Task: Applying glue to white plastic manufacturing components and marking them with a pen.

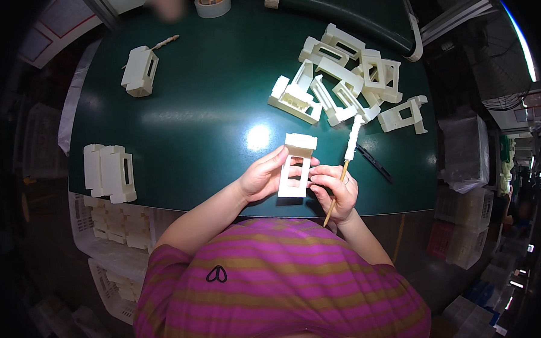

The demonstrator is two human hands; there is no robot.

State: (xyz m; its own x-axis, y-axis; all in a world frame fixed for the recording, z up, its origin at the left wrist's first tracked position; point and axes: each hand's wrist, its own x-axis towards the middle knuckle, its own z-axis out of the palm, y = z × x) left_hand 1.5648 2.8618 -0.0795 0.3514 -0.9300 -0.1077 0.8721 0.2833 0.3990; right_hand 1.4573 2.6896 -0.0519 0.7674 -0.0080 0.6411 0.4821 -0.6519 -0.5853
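Just above the table's near edge, my left hand [264, 174] is closed on a cream plastic frame part [294, 186] with a rectangular window, its thumb along the left side. My right hand [338, 191] is closed around a thin wooden stick [330, 211] whose upper end is wrapped in lumpy white material [353, 138]. Some right fingertips are at the right side of the frame part; whether they press on it I cannot tell. Beyond the hands, to the right, lies a loose pile of similar cream parts [339, 72].
A dark slim tool [375, 163] lies right of the stick on the green table [191, 154]. Two cream parts [109, 174] stand at the left edge; another [139, 72] lies farther back beside a second wrapped stick [167, 42]. White baskets [83, 228] sit below left. A conveyor belt [348, 14] crosses the back.
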